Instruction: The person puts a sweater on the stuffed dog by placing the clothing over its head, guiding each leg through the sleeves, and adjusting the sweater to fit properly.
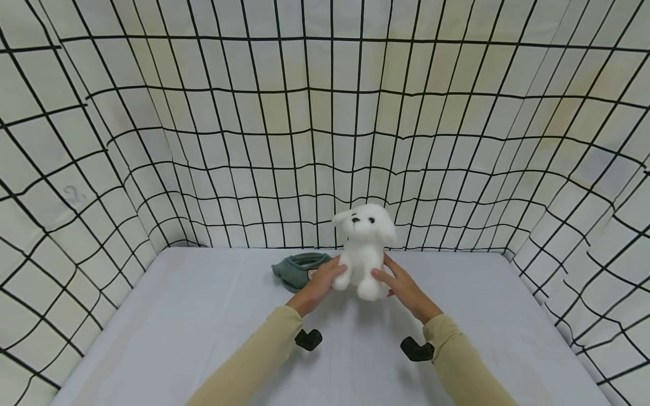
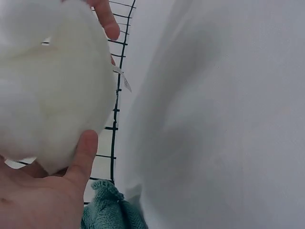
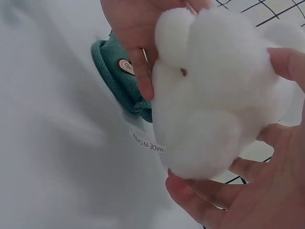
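A white plush dog (image 1: 361, 248) is held up in front of me, facing the camera, above the table. My left hand (image 1: 322, 280) grips its side, the thumb over one leg; in the left wrist view that hand (image 2: 47, 191) curls round the white fur. On the other side my right hand (image 1: 406, 287) holds the dog, thumb on its front and fingers behind, as the right wrist view shows with the hand (image 3: 267, 181). A small tag (image 3: 145, 139) reading MADE IN CHINA sticks out from the plush. Just behind the left hand lies a teal knitted garment (image 1: 299, 269) with a round-cornered patch.
The table (image 1: 203, 316) has a pale, smooth cover. Around its back and sides stand white walls with a black grid (image 1: 315, 135). A black bracket (image 1: 308, 339) sits at the left wrist, and another black bracket (image 1: 417, 349) at the right.
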